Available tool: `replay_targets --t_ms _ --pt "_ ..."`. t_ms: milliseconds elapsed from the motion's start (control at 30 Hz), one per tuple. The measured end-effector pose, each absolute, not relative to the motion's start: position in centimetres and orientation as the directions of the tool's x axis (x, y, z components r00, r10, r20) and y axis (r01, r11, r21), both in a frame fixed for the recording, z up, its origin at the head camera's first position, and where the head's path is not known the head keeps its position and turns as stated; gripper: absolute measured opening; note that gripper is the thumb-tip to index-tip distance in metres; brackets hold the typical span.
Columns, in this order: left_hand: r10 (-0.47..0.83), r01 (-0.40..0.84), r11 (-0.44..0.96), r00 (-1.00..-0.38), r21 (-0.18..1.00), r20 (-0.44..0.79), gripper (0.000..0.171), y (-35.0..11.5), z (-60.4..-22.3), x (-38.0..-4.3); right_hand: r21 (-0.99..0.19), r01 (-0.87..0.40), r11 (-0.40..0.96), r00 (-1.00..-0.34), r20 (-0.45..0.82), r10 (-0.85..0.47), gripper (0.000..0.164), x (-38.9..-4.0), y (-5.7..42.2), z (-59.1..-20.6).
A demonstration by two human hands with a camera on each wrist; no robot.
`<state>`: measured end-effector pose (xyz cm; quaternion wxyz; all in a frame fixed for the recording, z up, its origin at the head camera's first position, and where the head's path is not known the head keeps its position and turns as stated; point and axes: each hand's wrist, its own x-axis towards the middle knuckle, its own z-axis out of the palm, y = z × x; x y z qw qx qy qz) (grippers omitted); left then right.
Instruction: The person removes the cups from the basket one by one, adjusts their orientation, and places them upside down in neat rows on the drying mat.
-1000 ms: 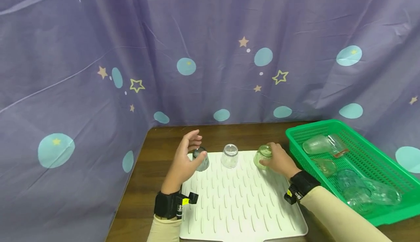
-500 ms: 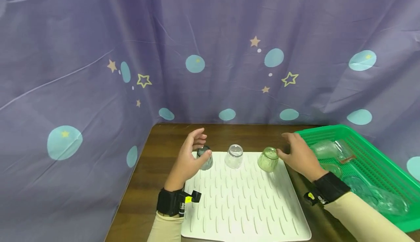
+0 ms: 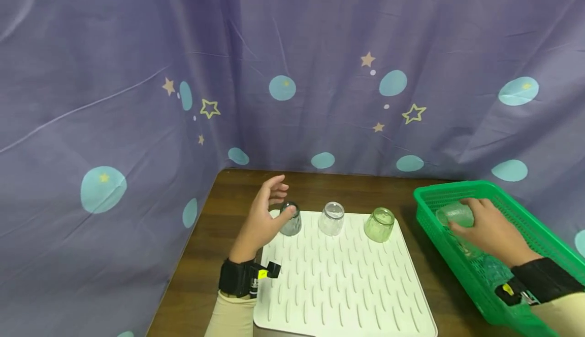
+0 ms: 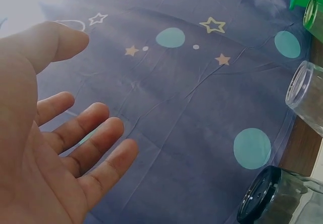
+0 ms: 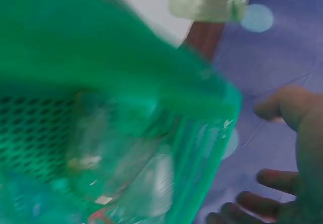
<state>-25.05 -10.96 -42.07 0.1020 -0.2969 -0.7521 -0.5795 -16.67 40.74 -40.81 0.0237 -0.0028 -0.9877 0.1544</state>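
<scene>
Three small glasses stand upside down along the far edge of a white ridged mat (image 3: 343,276): a dark grey one (image 3: 291,223), a clear one (image 3: 331,220) and a green one (image 3: 380,226). My left hand (image 3: 262,220) hovers beside the grey glass, fingers loosely bent and holding nothing; the left wrist view shows its palm bare. Over the green basket (image 3: 439,235), my right hand (image 3: 491,231) reaches above a clear glass (image 3: 459,214) lying inside. In the right wrist view, its thumb and fingers (image 5: 280,181) are spread apart with nothing between them.
More glasses (image 5: 136,183) lie in the basket, partly hidden by my right hand in the head view. The basket's wall stands to the right of the mat on the brown wooden table (image 3: 196,256). A purple patterned curtain (image 3: 301,37) hangs behind and at the left.
My right hand has let go of the green glass, which stays on the mat, and has moved right over the basket. The left hand keeps its place by the grey glass.
</scene>
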Motion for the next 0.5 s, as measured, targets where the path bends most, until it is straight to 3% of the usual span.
replay_targets --t_ms 133,500 --pt "0.347 0.559 0.172 -0.805 0.811 0.481 0.069 -10.8 -42.1 -24.9 -0.249 0.045 0.967 -0.995 -0.100 0.020 0.095 -15.1 43.3 -41.8" --pt "0.340 0.562 0.189 -0.807 0.805 0.484 0.069 -11.0 -42.2 -25.1 -0.222 0.058 0.973 -0.924 -0.380 -0.031 0.088 -13.6 45.9 -44.1"
